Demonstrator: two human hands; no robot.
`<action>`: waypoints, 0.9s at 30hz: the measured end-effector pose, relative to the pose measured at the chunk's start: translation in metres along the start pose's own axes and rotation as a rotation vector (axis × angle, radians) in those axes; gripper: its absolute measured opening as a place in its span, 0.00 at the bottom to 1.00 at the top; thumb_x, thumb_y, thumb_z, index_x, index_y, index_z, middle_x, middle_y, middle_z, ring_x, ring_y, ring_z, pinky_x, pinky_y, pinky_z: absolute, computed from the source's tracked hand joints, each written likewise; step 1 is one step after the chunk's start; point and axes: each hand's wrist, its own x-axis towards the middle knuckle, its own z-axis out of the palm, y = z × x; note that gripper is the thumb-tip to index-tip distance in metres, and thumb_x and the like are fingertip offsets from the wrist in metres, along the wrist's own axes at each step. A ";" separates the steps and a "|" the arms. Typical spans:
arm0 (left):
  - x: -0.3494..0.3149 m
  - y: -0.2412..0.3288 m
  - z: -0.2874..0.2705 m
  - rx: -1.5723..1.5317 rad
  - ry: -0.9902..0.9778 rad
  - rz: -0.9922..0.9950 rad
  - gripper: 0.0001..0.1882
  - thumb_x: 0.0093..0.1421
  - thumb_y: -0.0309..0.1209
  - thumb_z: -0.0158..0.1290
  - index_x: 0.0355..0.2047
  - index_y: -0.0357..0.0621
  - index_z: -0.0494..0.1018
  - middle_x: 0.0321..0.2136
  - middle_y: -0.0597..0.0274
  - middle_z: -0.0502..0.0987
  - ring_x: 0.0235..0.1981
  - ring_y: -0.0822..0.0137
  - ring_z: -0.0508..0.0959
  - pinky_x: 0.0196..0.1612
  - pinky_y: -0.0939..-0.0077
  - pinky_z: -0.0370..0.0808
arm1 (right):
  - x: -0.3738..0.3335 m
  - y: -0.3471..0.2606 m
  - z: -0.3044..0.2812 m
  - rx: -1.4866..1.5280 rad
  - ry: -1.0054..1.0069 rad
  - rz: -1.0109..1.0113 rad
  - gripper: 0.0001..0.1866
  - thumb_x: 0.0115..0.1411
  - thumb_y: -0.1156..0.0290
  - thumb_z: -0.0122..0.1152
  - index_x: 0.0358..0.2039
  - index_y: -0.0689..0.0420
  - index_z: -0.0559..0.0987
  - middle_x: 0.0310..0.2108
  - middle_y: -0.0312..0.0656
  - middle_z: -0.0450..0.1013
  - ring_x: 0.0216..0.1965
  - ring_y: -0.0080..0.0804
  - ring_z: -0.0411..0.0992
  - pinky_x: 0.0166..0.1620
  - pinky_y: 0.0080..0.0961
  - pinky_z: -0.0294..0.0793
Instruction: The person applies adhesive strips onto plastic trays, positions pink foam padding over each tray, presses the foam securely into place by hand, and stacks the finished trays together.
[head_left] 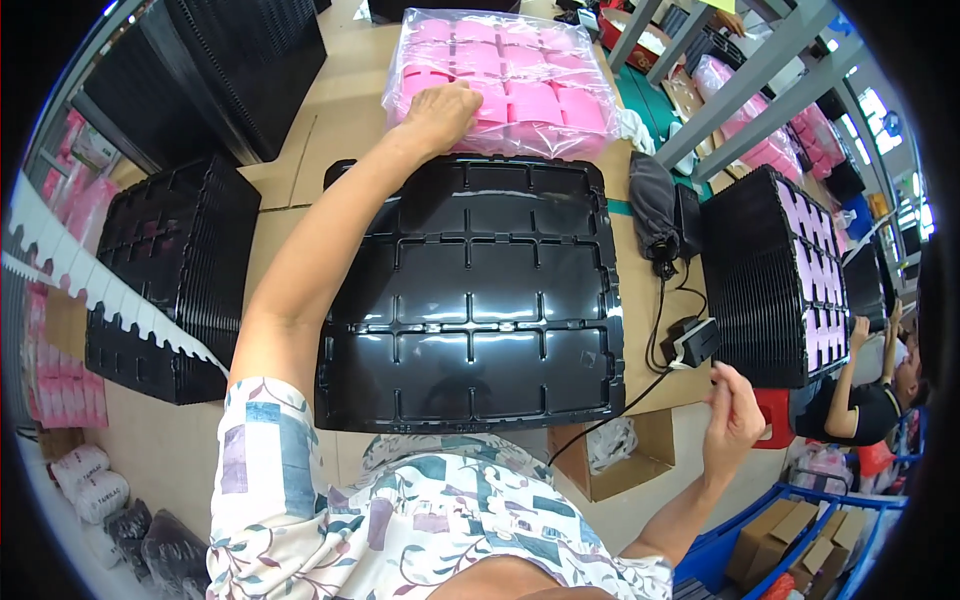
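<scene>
Stretched out over the table, my left hand (pixel 440 117) has its fingers curled onto a pink piece at the near left of a clear plastic bag (pixel 590 140). Rows of flat pink pieces (pixel 535 103) fill that bag; the fingertips are partly hidden. In front of me lies a black moulded plastic tray (pixel 470 285) with ridged compartments; nothing sits in them. My right hand (pixel 735 412) is raised off the table's right edge, fingers loosely bent and apart, with nothing visible in it. Closest to it is a black adapter (pixel 692 342) with a cable.
Stacked black trays stand at left (pixel 175 280) and right (pixel 760 275), the right stack showing pink pieces. A dark pouch (pixel 652 210) lies beside the tray. Below the table is a cardboard box (pixel 630 460). Grey metal posts (pixel 760 85) rise at upper right. Another person (pixel 860 405) works at far right.
</scene>
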 end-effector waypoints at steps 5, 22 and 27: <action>-0.001 -0.023 -0.006 0.110 -0.108 -0.016 0.07 0.55 0.28 0.58 0.33 0.40 0.79 0.33 0.45 0.80 0.39 0.43 0.80 0.44 0.52 0.77 | 0.128 -0.071 0.076 0.132 -0.407 -0.593 0.11 0.54 0.81 0.61 0.39 0.59 0.81 0.33 0.45 0.79 0.28 0.42 0.78 0.33 0.31 0.76; 0.008 0.047 -0.036 -0.615 0.097 -0.072 0.19 0.62 0.37 0.59 0.46 0.34 0.74 0.43 0.56 0.78 0.40 0.64 0.79 0.42 0.66 0.78 | 0.343 -0.089 0.271 0.227 0.201 -0.536 0.09 0.60 0.66 0.55 0.31 0.58 0.79 0.31 0.48 0.76 0.37 0.49 0.75 0.42 0.44 0.74; -0.014 0.046 -0.051 -2.361 -0.093 -0.791 0.49 0.62 0.53 0.57 0.64 0.22 0.50 0.58 0.37 0.65 0.53 0.52 0.75 0.49 0.59 0.79 | 0.312 -0.078 0.254 0.267 0.087 -0.479 0.07 0.60 0.68 0.58 0.32 0.58 0.79 0.31 0.47 0.76 0.38 0.47 0.75 0.42 0.41 0.73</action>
